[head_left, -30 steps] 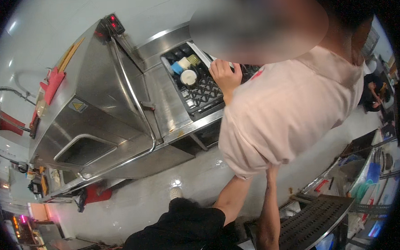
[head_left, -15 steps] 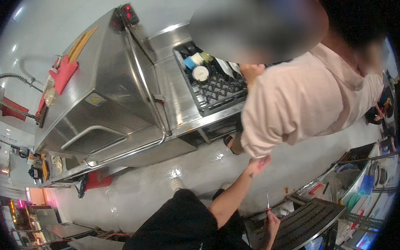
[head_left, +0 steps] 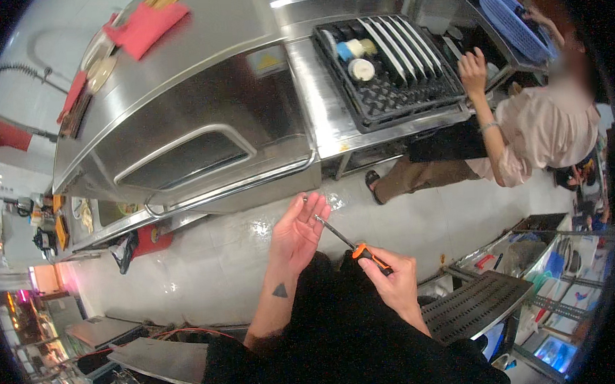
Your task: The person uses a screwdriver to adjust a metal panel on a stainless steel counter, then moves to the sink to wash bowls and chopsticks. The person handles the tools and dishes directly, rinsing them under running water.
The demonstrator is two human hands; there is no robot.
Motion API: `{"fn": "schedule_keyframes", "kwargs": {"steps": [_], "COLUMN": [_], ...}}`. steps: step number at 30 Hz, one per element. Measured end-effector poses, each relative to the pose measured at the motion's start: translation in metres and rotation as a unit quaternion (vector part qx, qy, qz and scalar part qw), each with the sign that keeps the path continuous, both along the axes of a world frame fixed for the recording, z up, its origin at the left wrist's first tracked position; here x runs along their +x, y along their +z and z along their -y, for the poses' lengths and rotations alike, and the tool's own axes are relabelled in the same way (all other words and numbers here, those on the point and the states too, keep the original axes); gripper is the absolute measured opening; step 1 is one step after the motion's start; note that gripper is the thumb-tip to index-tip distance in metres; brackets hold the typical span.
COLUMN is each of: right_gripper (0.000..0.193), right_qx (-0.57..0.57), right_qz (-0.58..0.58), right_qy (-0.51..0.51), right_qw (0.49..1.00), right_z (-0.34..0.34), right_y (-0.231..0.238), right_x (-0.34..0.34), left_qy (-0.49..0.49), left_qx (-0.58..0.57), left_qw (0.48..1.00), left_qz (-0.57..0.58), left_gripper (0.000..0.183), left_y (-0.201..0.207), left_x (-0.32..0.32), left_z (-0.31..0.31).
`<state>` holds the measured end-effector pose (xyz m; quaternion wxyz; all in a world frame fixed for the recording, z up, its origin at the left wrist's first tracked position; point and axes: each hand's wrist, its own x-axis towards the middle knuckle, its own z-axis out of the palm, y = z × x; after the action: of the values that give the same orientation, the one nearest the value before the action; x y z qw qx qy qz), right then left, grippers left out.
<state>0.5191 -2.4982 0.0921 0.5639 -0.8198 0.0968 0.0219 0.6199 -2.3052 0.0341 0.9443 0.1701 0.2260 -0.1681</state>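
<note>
In front of my body, my right hand grips a screwdriver by its orange and black handle. The metal shaft slants up and left, and its tip ends beside the fingers of my left hand. That hand is held palm up, thumb and fingertips drawn together around something tiny and dark, too small to name. Behind the hands stands a large stainless steel machine with a handle bar across its front.
A black dish rack with white plates and cups sits on the steel counter. At the right, another person reaches toward that counter near a blue basket. A perforated metal shelf lies to my right, a red object under the machine.
My left hand has left the other person's elbow and come back in front of me. The screwdriver has come up to meet it. The other person has moved away to the right.
</note>
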Motion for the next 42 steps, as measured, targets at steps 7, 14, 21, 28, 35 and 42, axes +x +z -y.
{"fn": "schedule_keyframes", "kwargs": {"steps": [7, 14, 21, 28, 35, 42], "right_gripper": [0.026, 0.026, 0.029, 0.031, 0.030, 0.031], "right_qx": [-0.021, -0.028, -0.099, -0.128, -0.116, -0.158], "right_qz": [0.012, 0.011, 0.075, 0.083, 0.092, 0.092], "right_qy": [0.021, 0.029, 0.034, 0.031, 0.015, 0.025], "right_qw": [0.999, 0.999, 0.992, 0.988, 0.989, 0.983], "right_z": [-0.093, -0.129, -0.137, -0.145, -0.147, -0.148], "right_y": [0.007, 0.018, 0.020, 0.018, 0.017, 0.020], "right_x": [0.011, 0.014, 0.018, 0.013, 0.009, 0.015], "left_qy": [0.024, 0.043, 0.004, -0.022, -0.045, -0.058], "left_qx": [-0.068, -0.056, 0.097, 0.130, 0.136, 0.197], "left_qw": [0.997, 0.997, 0.991, 0.984, 0.983, 0.968], "left_qz": [0.023, 0.022, 0.095, 0.118, 0.119, 0.144], "left_gripper": [0.012, 0.011, 0.016, 0.017, 0.018, 0.016], "left_y": [0.002, 0.009, 0.012, 0.007, 0.013, 0.017], "left_x": [-0.012, -0.014, -0.013, -0.007, -0.003, -0.006], "left_z": [-0.088, -0.121, -0.140, -0.152, -0.160, -0.160]}}
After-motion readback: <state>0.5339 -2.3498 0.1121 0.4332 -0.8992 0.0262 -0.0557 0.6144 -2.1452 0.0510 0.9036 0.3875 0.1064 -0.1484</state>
